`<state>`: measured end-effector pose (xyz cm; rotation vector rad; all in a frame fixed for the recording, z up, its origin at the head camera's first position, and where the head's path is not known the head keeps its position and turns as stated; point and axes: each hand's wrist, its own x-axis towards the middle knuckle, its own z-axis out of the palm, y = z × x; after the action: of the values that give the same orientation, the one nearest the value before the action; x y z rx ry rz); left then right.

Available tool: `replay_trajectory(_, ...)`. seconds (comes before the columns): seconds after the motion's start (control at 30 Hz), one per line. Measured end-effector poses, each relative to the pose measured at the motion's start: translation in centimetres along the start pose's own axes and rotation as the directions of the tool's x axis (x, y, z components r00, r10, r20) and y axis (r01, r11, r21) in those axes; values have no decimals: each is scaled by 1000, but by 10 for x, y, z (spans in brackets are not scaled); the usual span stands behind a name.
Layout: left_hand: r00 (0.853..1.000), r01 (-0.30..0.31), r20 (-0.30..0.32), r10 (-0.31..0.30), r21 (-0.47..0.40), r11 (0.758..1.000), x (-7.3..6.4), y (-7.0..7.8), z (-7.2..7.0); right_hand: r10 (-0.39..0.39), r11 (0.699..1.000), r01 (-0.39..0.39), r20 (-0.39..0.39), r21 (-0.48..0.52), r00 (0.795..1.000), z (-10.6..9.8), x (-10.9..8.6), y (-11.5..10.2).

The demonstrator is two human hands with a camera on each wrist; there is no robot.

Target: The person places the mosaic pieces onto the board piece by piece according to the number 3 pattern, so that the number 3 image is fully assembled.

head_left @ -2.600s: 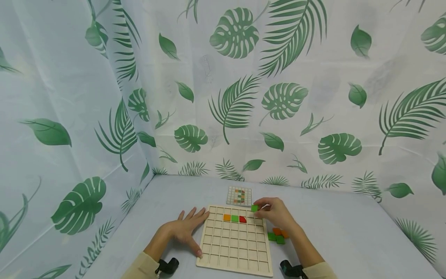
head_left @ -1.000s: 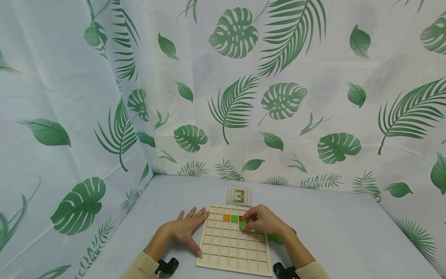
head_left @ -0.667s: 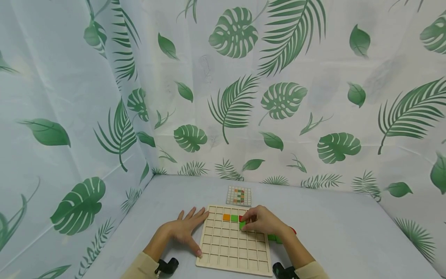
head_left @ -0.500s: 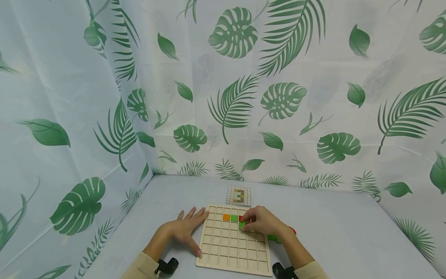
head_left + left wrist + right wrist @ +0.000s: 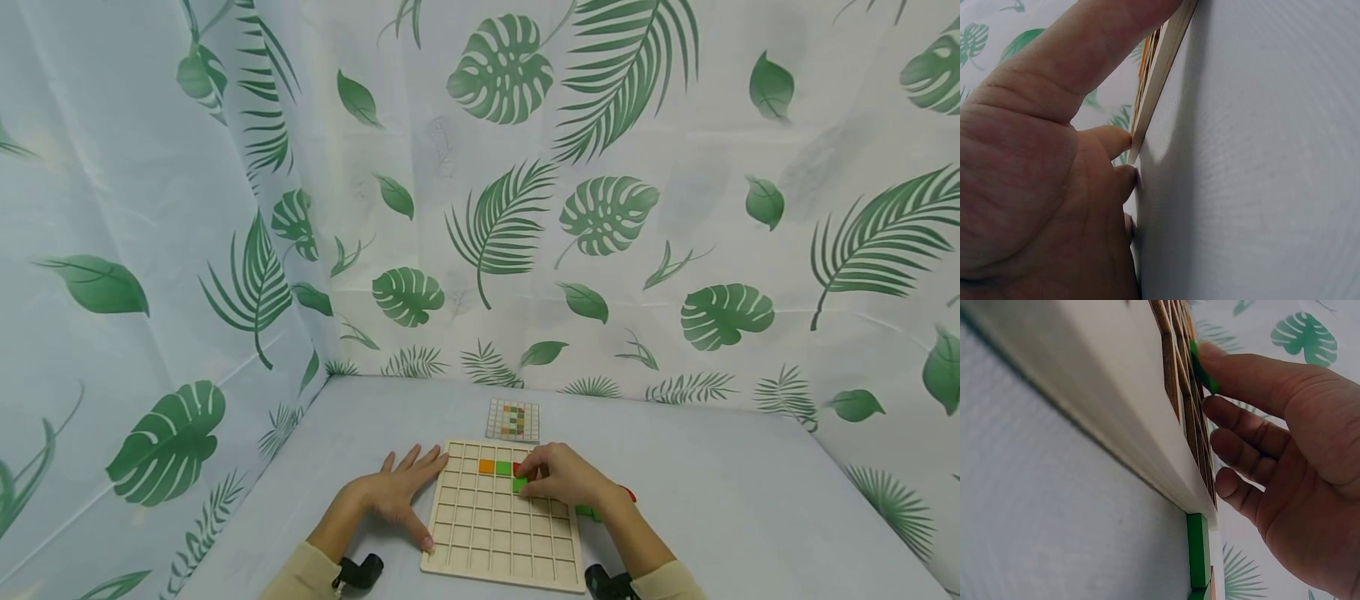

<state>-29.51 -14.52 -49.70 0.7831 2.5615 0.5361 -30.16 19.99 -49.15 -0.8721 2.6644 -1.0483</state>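
A pale wooden grid board (image 5: pixel 498 533) lies on the table. My left hand (image 5: pixel 393 500) has its fingers spread along the board's left side, the thumb at the lower left edge. Over the board's upper right part, my right hand (image 5: pixel 570 475) pinches a green square tile (image 5: pixel 519 484) at the cell just below a red tile (image 5: pixel 517 469). The right wrist view shows this green tile (image 5: pixel 1202 367) tilted against the grid, with the thumb on it. An orange tile (image 5: pixel 487 467) and another green tile (image 5: pixel 503 468) sit left of the red one, which the fingers partly cover.
Behind the board lies a small card (image 5: pixel 513 419) printed with a grid of coloured squares. Loose green tiles (image 5: pixel 585 511) and a red piece (image 5: pixel 628 494) lie right of the board, partly hidden by my right forearm. A leaf-printed curtain (image 5: pixel 480 208) hangs behind the table.
My right hand has carried the green tile from the board's upper right corner leftward and nearer, to the cell under the red tile, then stayed there. My left hand has kept its place.
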Motion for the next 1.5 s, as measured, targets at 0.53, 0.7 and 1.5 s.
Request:
replay_trajectory(0.53,1000,-8,0,8,-5,1000,0,-4,2,-24,999,24,-3,-38,1000,1,0,-2)
replay_trajectory(0.7,1000,-9,0,9,-14,1000,0,-3,1,-43,998,42,-1,-43,999,1,1,1)
replay_trajectory(1.5,1000,-20,-11,20,1,1000,2,-5,2,111,993,-117,-131,-33,985,-19,-13,4)
